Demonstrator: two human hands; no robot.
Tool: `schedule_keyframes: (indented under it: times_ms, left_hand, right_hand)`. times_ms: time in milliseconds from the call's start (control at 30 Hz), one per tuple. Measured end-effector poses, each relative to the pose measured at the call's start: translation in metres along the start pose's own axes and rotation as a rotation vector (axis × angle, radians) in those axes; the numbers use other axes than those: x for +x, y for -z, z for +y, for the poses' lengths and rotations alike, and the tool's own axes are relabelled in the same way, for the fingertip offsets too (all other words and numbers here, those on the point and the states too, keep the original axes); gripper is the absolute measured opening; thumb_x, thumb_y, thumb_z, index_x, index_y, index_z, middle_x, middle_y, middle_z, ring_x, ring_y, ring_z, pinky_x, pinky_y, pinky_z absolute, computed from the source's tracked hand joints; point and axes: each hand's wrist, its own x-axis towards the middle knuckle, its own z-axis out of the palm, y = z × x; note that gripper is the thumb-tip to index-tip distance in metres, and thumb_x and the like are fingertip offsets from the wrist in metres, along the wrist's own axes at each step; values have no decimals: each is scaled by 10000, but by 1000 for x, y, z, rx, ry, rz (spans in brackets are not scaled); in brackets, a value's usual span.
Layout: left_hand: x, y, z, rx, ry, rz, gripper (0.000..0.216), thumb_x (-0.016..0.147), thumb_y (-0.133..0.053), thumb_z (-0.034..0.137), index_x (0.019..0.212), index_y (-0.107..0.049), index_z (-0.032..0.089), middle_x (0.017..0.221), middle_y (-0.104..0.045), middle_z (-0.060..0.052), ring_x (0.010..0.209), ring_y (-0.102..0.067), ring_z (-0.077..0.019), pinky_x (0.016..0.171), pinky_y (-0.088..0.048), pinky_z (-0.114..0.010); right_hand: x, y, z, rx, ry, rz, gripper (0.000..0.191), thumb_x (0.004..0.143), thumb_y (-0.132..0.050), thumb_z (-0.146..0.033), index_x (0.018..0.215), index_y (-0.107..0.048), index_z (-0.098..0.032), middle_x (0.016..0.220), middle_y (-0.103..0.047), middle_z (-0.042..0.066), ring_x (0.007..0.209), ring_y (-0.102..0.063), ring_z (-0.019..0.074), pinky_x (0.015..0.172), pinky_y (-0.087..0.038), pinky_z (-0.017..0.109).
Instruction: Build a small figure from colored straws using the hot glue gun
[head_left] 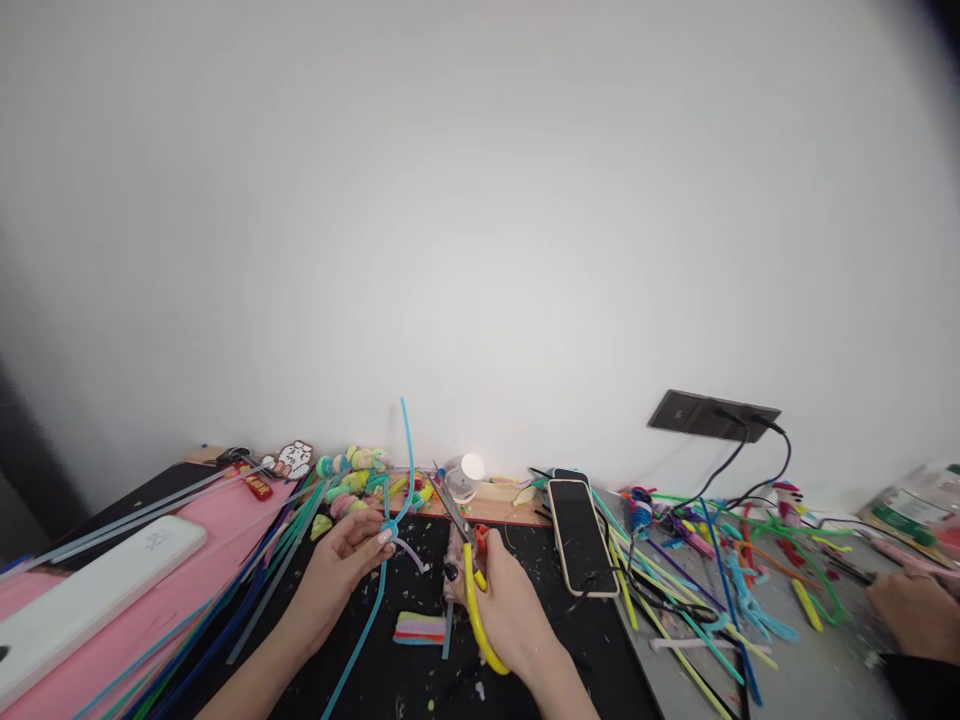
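Observation:
Pinched in my left hand (341,565) is a light-blue pipe cleaner piece (409,450), bent and joined near my fingertips, with one end rising upward and a long tail running down to the left. A short lilac strand (409,553) sticks out beside it. My right hand (511,605) grips scissors (474,590) with a yellow handle; their blades point up and to the left, apart from the pipe cleaner. Below, between my hands, lies a small striped pastel bundle (420,628) on the black mat (405,690).
A white cup (466,478) stands near the wall. Two phones lie to the right, the nearer with a dark screen (583,538). Loose pipe cleaners (690,620) spread rightward. At left are a pink sheet (217,545) and a long white device (97,600). Another person's hand (915,615) is at far right.

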Motion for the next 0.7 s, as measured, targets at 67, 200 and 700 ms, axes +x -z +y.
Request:
schedule_keyframes:
  times_ms: [67, 200, 700]
  left_hand:
    - [0, 0, -1, -49, 21, 7, 320, 548, -886, 206, 797, -688, 172, 779, -683, 17, 682, -649, -127, 694, -576, -234]
    - [1, 2, -4, -122, 59, -4, 327, 553, -880, 159, 822, -694, 172, 752, -680, 13, 654, -660, -126, 686, -579, -234]
    - [-8, -1, -7, -71, 86, -162, 283, 598, -884, 198, 803, -690, 177, 761, -652, 19, 677, -643, -106, 719, -576, -230]
  right_hand:
    - [-1, 6, -2, -79, -29, -69, 128, 770, -602, -246, 826, -488, -231, 757, -671, 21, 637, -634, 206, 546, -374, 251]
    - [-7, 5, -2, -251, -5, -90, 115, 766, -616, -257, 742, -508, -229, 766, -661, 42, 700, -637, 239, 578, -342, 270]
    - [-23, -7, -12, -245, -24, -142, 266, 737, -647, -279, 612, -424, -204, 638, -541, -21, 622, -483, 150, 566, -250, 236]
